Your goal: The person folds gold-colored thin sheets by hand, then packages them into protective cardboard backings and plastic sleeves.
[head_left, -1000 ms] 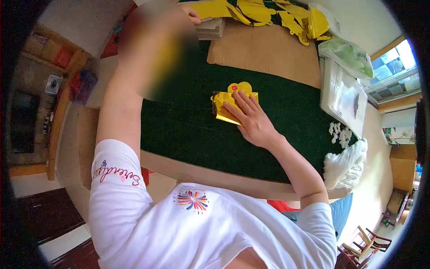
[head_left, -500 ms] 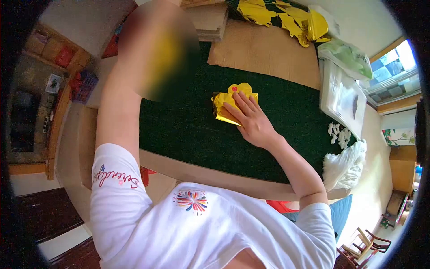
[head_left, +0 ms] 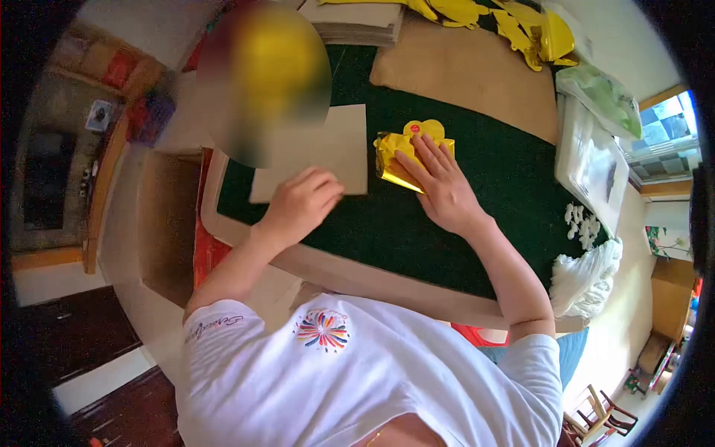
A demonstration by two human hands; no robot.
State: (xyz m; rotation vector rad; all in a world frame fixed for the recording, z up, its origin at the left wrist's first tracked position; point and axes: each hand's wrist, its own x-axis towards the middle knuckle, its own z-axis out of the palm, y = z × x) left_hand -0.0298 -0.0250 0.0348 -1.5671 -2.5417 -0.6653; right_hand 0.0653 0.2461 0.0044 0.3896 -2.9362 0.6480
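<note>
A pale cardboard sheet (head_left: 346,141) lies on the dark green table covering, left of a shiny gold foil piece. My left hand (head_left: 299,205) is closed at the near edge of the sheet, fingers curled in; its fingertips are partly hidden. The gold foil piece (head_left: 398,160) has a rounded, lobed top with a small red round mark. Flat on top of it rests my right hand (head_left: 445,182), fingers stretched out and pressing it against the table. The sheet's far left part disappears behind a blurred patch.
At the back are a stack of cardboard sheets (head_left: 357,31), a large brown cardboard piece (head_left: 469,78) and gold foil cut-outs (head_left: 521,33). Clear plastic bags (head_left: 592,167), small white pieces (head_left: 581,226) and a white plastic bundle (head_left: 588,279) line the right edge.
My left hand has come back from the far left toward me, and the pale cardboard sheet now lies beside the gold foil piece. My right hand stays on the foil.
</note>
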